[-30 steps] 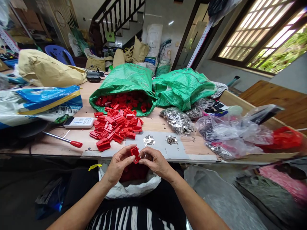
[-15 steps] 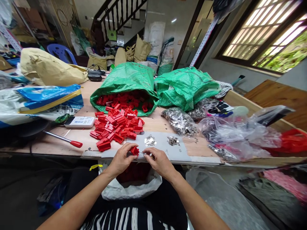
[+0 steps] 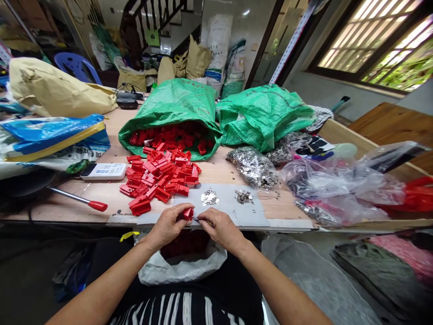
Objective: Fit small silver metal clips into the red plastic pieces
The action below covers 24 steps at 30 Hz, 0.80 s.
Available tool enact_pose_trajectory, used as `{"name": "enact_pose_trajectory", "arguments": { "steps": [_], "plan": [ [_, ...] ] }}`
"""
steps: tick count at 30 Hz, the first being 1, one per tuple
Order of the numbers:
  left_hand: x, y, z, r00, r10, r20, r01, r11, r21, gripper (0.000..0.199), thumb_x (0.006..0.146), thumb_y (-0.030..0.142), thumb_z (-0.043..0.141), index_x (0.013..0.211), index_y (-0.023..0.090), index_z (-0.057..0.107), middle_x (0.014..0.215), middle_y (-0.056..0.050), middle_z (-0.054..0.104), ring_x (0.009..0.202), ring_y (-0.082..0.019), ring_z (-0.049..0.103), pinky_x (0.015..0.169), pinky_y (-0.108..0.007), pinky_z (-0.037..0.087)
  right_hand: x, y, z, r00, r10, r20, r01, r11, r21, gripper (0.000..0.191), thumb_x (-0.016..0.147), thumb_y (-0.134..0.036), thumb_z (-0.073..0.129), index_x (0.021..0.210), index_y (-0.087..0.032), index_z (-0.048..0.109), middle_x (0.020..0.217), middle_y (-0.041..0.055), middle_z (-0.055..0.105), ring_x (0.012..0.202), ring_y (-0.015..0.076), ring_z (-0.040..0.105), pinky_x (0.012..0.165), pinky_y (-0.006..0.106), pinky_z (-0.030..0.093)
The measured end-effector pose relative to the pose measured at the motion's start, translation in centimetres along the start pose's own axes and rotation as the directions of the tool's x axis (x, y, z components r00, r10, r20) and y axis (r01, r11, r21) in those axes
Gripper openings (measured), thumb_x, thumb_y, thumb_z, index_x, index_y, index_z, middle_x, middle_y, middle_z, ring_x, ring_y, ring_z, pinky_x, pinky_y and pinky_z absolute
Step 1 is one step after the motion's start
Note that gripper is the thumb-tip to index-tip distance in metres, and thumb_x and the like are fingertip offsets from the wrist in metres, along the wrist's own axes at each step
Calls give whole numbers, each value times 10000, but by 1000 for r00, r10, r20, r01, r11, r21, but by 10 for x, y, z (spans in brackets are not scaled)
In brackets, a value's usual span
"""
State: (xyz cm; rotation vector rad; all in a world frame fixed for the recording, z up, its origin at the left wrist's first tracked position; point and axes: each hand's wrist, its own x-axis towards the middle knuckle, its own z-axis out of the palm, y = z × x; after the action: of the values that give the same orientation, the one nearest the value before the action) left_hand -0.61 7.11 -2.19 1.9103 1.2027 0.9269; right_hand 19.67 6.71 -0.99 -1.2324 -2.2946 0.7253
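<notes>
Between the thumb and fingers of my left hand (image 3: 168, 227) is a small red plastic part (image 3: 188, 213), held over the table's front edge. My right hand (image 3: 221, 228) pinches a thin metal tool (image 3: 195, 219) whose tip meets the red part; most of the tool is hidden in the fingers. Just beyond the hands, a grey sheet (image 3: 227, 217) bears two small heaps of metal pieces, a bright heap (image 3: 209, 197) and a darker heap (image 3: 244, 197). Left of it lies a pile of red plastic parts (image 3: 162, 174).
An open green sack (image 3: 182, 97) spills red parts behind the pile. Another green sack (image 3: 260, 115) and a clear bag of metal pieces (image 3: 252, 167) stand at right. A red-handled lever (image 3: 98, 206) juts out at left. Below the edge hangs an open white sack (image 3: 182, 271).
My right hand's fingers have closed in on the tool, and its tip sits closer against the red part. The whole view has shifted slightly.
</notes>
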Motion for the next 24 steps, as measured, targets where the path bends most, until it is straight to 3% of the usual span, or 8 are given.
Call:
{"name": "enact_pose_trajectory", "arguments": {
  "steps": [9,15,24],
  "plan": [
    [3,0,-2,998,-17,56,16,1000,22,309,747,104,605,1039,209,612,970,-26,702,894,-173,627,836,-281,451,0,-12,1,995,90,30,-84,985,-152,161,893,-171,491,962,-200,634,922,39,622,868,154,608,784,247,465],
    [3,-2,-2,998,6,58,-6,1000,4,282,758,101,587,1015,214,604,950,-22,695,880,-169,624,822,-267,441,4,-31,10,976,216,3,-205,935,-290,184,908,-176,433,943,-210,611,909,44,612,785,160,617,679,247,451],
    [-1,-7,-2,997,4,76,-2,1000,-26,275,765,176,618,1036,212,583,939,-18,673,859,-169,600,804,-280,437,6,-16,-5,987,158,21,-159,986,46,104,843,-172,533,859,-190,634,825,16,648,776,136,581,683,230,410]
  ]
}}
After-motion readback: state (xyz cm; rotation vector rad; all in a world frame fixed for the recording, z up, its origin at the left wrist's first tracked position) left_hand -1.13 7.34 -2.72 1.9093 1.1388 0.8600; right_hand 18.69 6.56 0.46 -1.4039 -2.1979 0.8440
